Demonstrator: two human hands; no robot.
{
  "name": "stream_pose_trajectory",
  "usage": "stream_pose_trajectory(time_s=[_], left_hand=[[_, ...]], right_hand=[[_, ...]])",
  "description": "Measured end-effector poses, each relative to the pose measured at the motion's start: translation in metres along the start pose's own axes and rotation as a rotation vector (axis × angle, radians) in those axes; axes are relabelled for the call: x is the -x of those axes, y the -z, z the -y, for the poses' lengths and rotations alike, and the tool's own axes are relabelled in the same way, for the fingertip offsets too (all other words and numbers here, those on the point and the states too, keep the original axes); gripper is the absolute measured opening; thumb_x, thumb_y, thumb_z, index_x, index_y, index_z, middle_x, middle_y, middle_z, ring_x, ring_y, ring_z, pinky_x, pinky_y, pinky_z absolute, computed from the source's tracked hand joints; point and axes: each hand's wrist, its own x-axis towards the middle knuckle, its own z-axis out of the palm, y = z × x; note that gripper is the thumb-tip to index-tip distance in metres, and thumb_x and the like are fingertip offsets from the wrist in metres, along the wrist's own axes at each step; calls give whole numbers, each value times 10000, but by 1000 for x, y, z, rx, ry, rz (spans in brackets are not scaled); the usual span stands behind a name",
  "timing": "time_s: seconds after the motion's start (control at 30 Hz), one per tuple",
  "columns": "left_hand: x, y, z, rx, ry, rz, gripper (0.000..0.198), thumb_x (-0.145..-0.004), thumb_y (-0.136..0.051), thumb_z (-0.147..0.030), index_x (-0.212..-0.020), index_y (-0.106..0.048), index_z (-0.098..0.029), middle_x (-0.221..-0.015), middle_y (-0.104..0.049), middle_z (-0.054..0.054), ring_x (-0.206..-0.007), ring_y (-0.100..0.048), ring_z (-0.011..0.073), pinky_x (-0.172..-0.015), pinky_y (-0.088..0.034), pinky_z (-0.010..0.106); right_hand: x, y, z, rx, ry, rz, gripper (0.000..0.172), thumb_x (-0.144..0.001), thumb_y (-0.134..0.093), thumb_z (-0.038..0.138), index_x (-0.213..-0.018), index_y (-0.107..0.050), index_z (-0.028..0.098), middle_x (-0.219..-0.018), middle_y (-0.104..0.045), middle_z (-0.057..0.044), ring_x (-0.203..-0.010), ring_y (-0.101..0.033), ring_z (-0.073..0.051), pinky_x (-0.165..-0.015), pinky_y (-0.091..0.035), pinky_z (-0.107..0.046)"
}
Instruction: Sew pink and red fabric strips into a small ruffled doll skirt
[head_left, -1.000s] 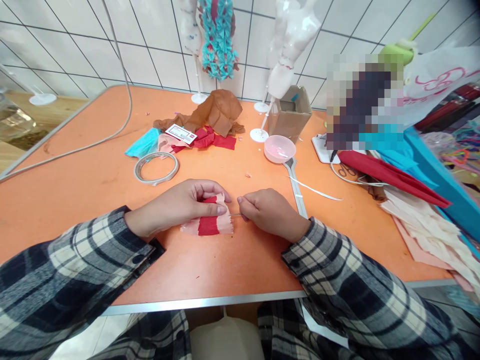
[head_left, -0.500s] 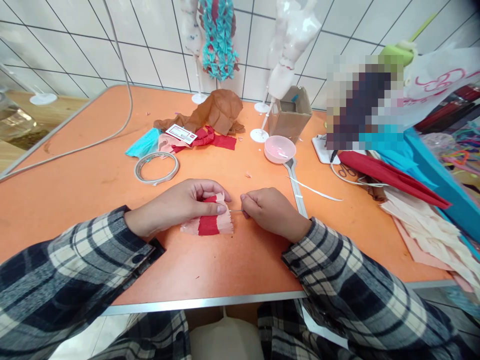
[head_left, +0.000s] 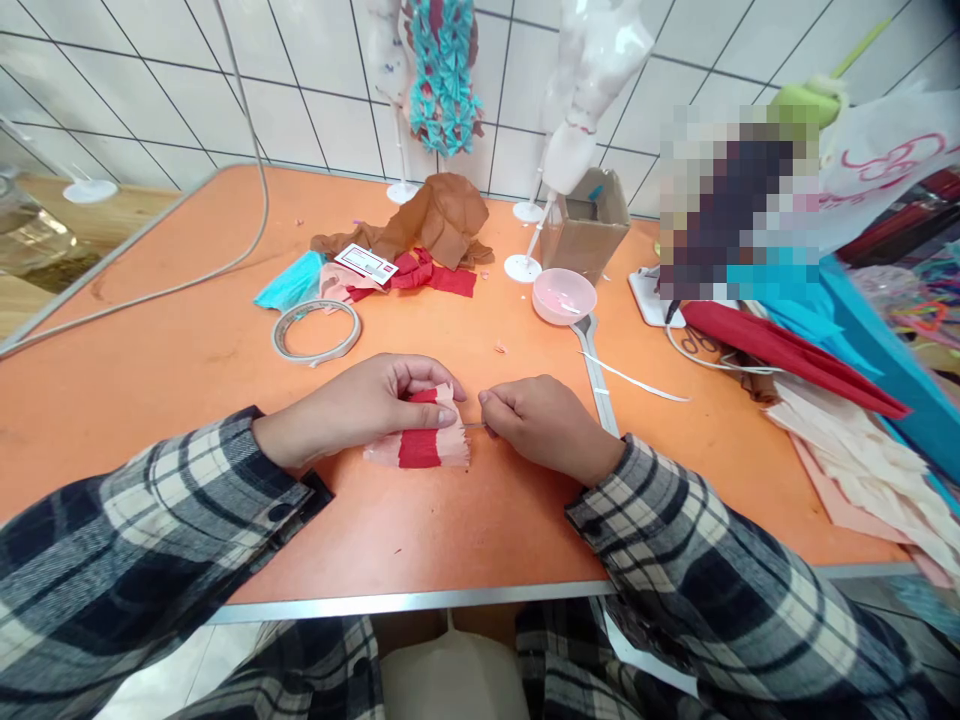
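Observation:
My left hand is closed on a pleated bundle of red and pink crepe paper that rests on the orange table. Its thumb and fingers pinch the bundle's upper right end. Right beside it, my right hand pinches a thin grey wire or needle whose tip meets the bundle's right edge. Both wrists lie on the table in plaid sleeves.
A tape ring, red, teal and brown paper scraps, a pink bowl and a cardboard box lie farther back. White mannequin stands rise by the tiled wall. Stacks of paper sheets fill the right side.
My right hand has edged slightly left toward the bundle, shortening the visible wire. The left hand and the paper have stayed in place.

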Motion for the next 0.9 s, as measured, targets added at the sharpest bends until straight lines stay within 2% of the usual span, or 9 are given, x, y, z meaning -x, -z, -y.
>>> stream_pose_trajectory(time_s=[0.13,0.3,0.7,0.9], left_hand=[[-1,0,1,13,-17,-4,265,-674,-838,-302,-851,-693,-170,-845,-736,-3,-630,-575,87,-567,-453,189],[-1,0,3,54,2,-37,427,-684,-849,-305,-1065,-695,-189,-712,-644,-44,-575,-546,90,-514,-409,183],[-1,-1,4,80,16,5,391,-693,-858,-328,-1021,-701,-182,-762,-685,-23,-636,-608,106,-568,-464,199],[1,-1,3,94,24,-3,373,-667,-868,-315,-967,-688,-185,-740,-702,-27,-591,-589,98,-520,-440,186]], right_hand=[[-1,0,0,0,-4,-6,454,-1002,-382,332,-652,-619,168,-608,-574,-18,-591,-442,-131,-614,-234,-308],[-2,0,0,20,-13,-3,449,-1002,-372,318,-659,-622,170,-628,-602,-29,-610,-472,-140,-622,-243,-307],[-2,-1,-2,-16,-20,-10,441,-994,-391,326,-640,-606,173,-599,-567,-15,-595,-458,-136,-632,-263,-305],[-1,-1,-2,-44,-26,-27,450,-995,-381,309,-631,-605,170,-647,-629,-28,-625,-497,-140,-655,-286,-305]])
